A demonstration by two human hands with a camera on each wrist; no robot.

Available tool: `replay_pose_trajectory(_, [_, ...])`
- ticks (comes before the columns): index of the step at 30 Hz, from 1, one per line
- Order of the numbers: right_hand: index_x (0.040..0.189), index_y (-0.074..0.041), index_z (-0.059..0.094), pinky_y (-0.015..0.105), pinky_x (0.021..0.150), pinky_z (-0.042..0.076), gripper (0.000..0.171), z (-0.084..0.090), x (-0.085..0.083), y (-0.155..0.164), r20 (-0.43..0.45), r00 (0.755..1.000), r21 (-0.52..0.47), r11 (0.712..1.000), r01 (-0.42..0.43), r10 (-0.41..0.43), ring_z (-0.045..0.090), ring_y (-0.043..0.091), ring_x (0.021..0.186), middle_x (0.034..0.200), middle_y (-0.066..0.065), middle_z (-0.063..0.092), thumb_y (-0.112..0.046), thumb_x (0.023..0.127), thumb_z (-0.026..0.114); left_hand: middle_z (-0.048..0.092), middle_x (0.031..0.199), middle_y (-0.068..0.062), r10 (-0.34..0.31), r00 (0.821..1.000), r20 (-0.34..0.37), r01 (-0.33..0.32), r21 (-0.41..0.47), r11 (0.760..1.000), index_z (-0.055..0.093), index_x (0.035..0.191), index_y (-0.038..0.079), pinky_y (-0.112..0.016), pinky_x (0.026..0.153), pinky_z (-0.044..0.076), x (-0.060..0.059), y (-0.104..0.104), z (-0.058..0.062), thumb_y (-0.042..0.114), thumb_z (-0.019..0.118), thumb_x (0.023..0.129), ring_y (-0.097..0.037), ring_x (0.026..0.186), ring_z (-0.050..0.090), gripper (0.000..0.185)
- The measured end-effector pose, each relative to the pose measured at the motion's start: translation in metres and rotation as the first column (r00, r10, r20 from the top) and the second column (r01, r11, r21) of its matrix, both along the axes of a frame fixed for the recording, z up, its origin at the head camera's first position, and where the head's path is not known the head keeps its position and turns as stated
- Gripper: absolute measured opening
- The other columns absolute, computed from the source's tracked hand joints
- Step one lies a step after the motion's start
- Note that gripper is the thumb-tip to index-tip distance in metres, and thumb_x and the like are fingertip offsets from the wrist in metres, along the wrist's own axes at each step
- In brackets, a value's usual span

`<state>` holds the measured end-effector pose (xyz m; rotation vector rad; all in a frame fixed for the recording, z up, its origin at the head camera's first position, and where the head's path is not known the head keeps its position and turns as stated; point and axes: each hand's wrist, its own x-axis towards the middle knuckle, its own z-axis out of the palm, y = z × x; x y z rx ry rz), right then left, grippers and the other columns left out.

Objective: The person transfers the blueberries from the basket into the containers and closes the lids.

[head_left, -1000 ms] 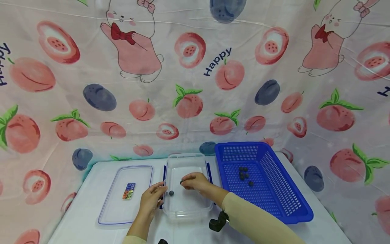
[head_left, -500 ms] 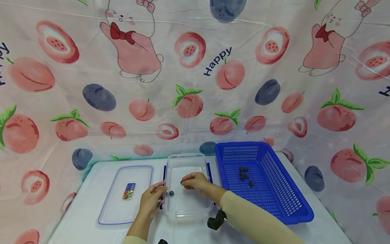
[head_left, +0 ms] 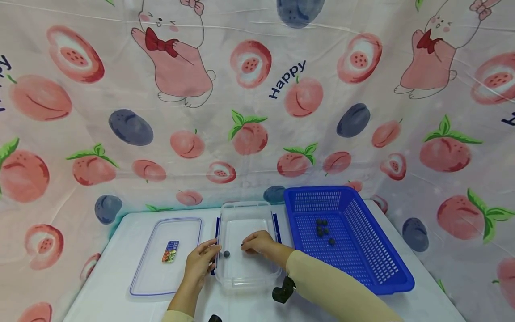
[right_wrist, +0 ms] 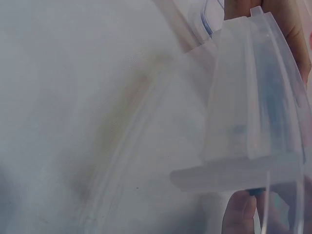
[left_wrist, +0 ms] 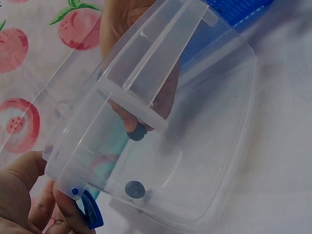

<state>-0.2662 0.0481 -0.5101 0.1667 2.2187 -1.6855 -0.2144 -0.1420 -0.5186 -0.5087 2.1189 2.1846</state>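
My right hand reaches into a clear plastic food container and pinches a blueberry low over its floor. In the right wrist view only a dark sliver of that berry shows between the fingertips. Another blueberry lies on the container's floor near its left wall. At that left side, my left hand grips the wall and rim beside a blue latch. Seen from the left wrist, the right fingers show through the clear wall.
Right of the container stands a blue perforated basket with several blueberries inside. To the left lies a clear lid with blue edging and a colourful label. A fruit-print cloth hangs behind the white table.
My right hand has moved slightly right and toward me, still pinching the blueberry. The left hand keeps its grip on the container, and the loose berry stays in place.
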Motion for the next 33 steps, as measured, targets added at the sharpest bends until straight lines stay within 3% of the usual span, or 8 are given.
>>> replay_pose_trajectory(10, [0.095,0.004,0.072,0.030,0.072,0.058,0.017,-0.0027,0.0020,0.0005,0.005,1.000,0.025,1.000,-0.005,0.005,0.064,0.011,0.068,0.085,0.008,0.072,0.002,0.078,0.076,0.063,0.088,0.006,0.005,1.000,-0.012,-0.005,-0.006,1.000,0.062,0.128,0.001,-0.019,0.055,0.048,0.0020,0.0016,-0.0015,0.019,0.073,0.089,-0.010,0.076,0.053,0.044])
replay_pose_trajectory(20, [0.089,0.004,0.072,0.026,0.064,0.056,0.014,-0.0030,0.0065,-0.0002,-0.019,1.000,0.126,0.992,0.003,-0.001,0.062,0.010,0.061,0.077,0.006,0.071,0.005,0.076,0.077,0.063,0.088,0.005,0.004,1.000,-0.015,-0.004,-0.010,1.000,0.062,0.129,0.002,-0.019,0.055,0.048,0.0042,0.0023,-0.0024,0.020,0.073,0.089,-0.010,0.076,0.053,0.045])
replay_pose_trajectory(33, [0.091,0.002,0.073,0.025,0.064,0.056,0.015,-0.0033,0.0060,-0.0021,-0.012,1.000,0.159,0.987,0.011,-0.009,0.060,0.010,0.060,0.073,0.005,0.069,0.001,0.077,0.077,0.063,0.090,0.005,0.003,1.000,-0.008,-0.003,-0.001,1.000,0.061,0.130,0.002,-0.018,0.055,0.048,0.0045,0.0019,-0.0020,0.019,0.071,0.090,-0.009,0.077,0.054,0.044])
